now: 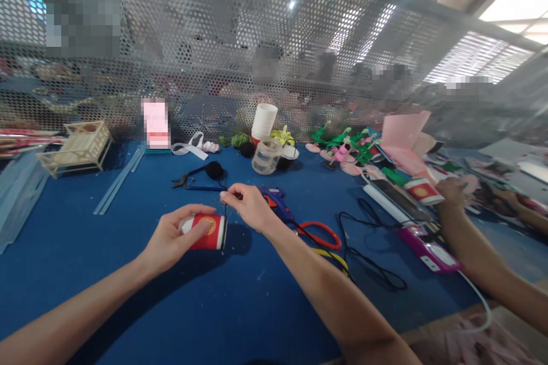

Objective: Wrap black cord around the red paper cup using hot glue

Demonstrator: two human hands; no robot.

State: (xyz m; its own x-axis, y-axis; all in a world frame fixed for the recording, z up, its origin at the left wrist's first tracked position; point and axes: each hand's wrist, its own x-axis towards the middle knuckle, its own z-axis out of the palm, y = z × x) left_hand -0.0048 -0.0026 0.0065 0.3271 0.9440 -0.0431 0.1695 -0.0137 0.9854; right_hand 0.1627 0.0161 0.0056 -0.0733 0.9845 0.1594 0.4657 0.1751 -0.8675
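My left hand (171, 236) is wrapped round a red and white paper cup (217, 235) lying on its side in the air, its rim facing right. A black strand of yarn (225, 212) runs along that rim. Just above the rim, my right hand (248, 205) pinches the strand between thumb and fingers. Behind the hands, pliers with dark blue handles (201, 187) rest on the blue table, jaws to the left, with a small ball of black yarn (214, 170) beside them. Near my right wrist lies a blue and orange glue gun (277, 204), partly covered by it.
Red-handled scissors (319, 234) and a black cable (372, 274) lie right of my forearm, near a purple power strip (428, 248). Stacked white cups (264, 121) and a clear jar (266, 157) stand behind. A co-worker's hand (451, 194) holds another red cup at right.
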